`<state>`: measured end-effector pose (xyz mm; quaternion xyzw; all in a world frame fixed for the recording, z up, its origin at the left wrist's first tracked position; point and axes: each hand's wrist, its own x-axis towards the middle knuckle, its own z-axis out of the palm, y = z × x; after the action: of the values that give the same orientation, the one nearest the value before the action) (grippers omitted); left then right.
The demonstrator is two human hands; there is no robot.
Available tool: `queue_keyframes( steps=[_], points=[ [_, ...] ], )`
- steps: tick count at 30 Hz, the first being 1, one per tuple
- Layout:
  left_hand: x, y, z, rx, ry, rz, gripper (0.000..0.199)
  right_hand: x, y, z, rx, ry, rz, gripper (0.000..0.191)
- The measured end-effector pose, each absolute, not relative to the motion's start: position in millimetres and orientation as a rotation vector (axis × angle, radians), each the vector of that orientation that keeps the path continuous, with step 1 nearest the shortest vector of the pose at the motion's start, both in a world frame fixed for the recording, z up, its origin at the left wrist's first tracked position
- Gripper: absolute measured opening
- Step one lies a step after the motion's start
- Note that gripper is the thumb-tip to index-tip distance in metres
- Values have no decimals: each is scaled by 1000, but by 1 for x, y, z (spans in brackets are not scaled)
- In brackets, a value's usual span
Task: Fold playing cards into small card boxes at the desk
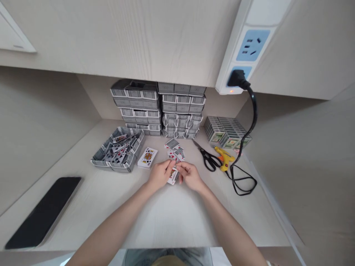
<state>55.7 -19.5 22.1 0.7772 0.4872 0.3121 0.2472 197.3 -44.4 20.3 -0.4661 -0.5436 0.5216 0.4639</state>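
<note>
My left hand and my right hand meet at the middle of the desk, fingers pinched together around a playing card with a red and black face. How many cards are between them I cannot tell. Just beyond my fingertips lie loose cards, some face up, some showing grey backs. Left of my left hand sits a neat stack of cards with a king on top. Farther left, a box made of folded cards holds several loose cards.
Stacked card-built boxes stand at the back. Black scissors, a yellow glue gun with a black cord and packed card decks are on the right. A black phone lies front left; a power strip hangs above.
</note>
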Motion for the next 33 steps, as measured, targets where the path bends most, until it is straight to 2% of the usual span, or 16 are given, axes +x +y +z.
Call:
queue_keyframes(
  steps=[8, 13, 18, 24, 33],
  points=[
    [50, -11, 21, 1808, 1108, 800, 44, 200, -46, 26, -1034, -1311, 1455, 27],
    [48, -9, 20, 1812, 1211, 814, 44, 197, -45, 22, -1095, -1275, 1470, 30],
    [53, -5, 21, 1543, 1145, 938, 34, 199, -38, 18, -1094, -1102, 1395, 32],
    [53, -3, 22, 1143, 1119, 946, 41, 202, -34, 14, -1113, -1000, 1317, 34],
    [53, -3, 24, 1056, 1130, 932, 37, 205, -34, 15, -1172, -1068, 1228, 31]
  ],
)
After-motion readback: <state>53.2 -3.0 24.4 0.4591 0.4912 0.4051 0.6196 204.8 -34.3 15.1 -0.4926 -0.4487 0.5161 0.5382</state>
